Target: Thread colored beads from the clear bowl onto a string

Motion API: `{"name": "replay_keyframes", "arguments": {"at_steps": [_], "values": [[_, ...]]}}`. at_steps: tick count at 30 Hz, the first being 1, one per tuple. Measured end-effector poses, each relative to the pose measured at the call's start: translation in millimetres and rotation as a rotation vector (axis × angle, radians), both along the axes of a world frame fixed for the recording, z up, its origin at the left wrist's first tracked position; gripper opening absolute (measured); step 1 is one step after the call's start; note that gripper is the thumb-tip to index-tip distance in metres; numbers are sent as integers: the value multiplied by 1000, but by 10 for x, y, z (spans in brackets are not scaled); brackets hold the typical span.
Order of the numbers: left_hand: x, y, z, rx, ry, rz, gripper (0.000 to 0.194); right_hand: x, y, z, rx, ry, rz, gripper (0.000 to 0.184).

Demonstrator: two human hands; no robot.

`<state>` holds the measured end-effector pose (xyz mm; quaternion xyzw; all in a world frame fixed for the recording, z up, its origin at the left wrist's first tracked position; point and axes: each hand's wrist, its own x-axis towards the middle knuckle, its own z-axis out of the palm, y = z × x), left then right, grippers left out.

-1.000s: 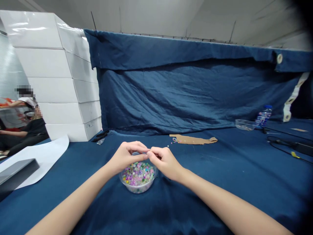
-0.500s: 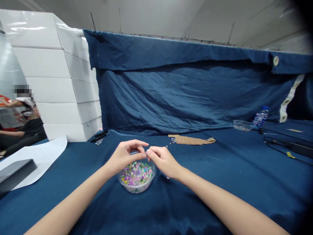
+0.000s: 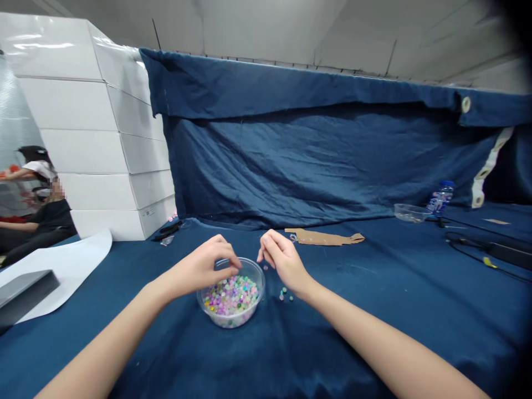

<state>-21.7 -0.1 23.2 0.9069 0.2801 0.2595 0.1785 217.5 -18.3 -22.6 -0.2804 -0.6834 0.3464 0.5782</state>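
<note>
My left hand [image 3: 211,262] hovers over the back left of a clear round plastic bowl [image 3: 202,306], fingers bent and loosely apart, with no held item visible. Inside the bowl lie many small coloured beads [image 3: 233,296] in pink, purple, green and yellow. To the right of the bowl and slightly higher, my right hand [image 3: 285,260] is closed in a pinch; what lies between its fingertips is too small to make out. Several loose-looking beads [image 3: 282,293] show just below that hand, and one pink bead [image 3: 266,267] is near its fingertips. Whether a thread joins them cannot be seen.
A torn cardboard strip [image 3: 324,238] lies behind my right hand on the blue cloth. Stacked white boxes [image 3: 91,149] stand at left, with a grey box [image 3: 27,293] on white paper. Far right are a clear container [image 3: 411,213], a bottle [image 3: 441,198] and cables.
My hands have parted: the left has drawn back left and down over the bowl, the right has shifted slightly right and up. More beads now show beneath my right hand.
</note>
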Motion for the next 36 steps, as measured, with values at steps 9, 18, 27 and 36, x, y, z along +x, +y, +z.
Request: {"name": "replay_keyframes", "arguments": {"at_steps": [9,18,27,36], "values": [[-46,-36,-60,-42,356,-69,6,26,52,22,-103,115,23,47],[39,-60,-80,-37,440,-60,4,-12,1,-23,-124,50,71,46],[48,-93,-85,-124,443,-31,10,-21,-12,-46,-109,2,95,44],[119,-10,-100,-271,-49,-50,19,-12,-83,-84,-6,-32,144,39]]}}
